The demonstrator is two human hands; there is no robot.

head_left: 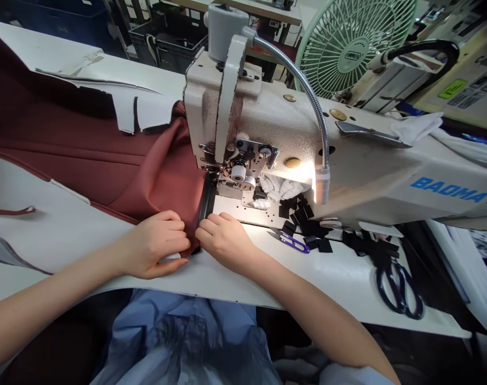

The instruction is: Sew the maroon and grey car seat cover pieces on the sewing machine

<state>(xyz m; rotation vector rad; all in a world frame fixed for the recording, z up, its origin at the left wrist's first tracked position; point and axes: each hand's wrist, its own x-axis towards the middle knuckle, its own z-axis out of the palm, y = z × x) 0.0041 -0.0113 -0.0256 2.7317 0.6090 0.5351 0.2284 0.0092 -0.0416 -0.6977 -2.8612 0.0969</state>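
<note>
A: Where does the maroon material [171, 171] lie for you?

B: It spreads over your white tabletop [339, 278] from the middle of your view to 9 and 10 o'clock, rumpled near the machine, with pale backing showing. A black strip [206, 200] runs beside its near end, just off centre toward 9.

A: And your grip?

B: Your left hand [157, 243], at 8 o'clock, is curled, pinching the material's near edge between thumb and fingers. Your right hand [223, 238], at 7, has its fingers bent down at the strip; your thumb is hidden, so I cannot tell whether that grip is pressed together.

A: What else is on your surface?

B: The sewing machine [283, 117] stands from 12 round to 3 o'clock, its lamp [322, 184] lit. White scraps [283, 187] sit near centre at 3, with black scraps [301, 214] just beyond. Purple snips [294, 243] lie at 4, and dark-handled scissors [399, 289] farther out, also near 4.

A: And the room around you?

B: A green fan [353, 53] at 1 o'clock, a black crate [167, 43] at 11, a dark blue bin [62, 21] at 10, and another worktable [263, 8] at 12.
</note>
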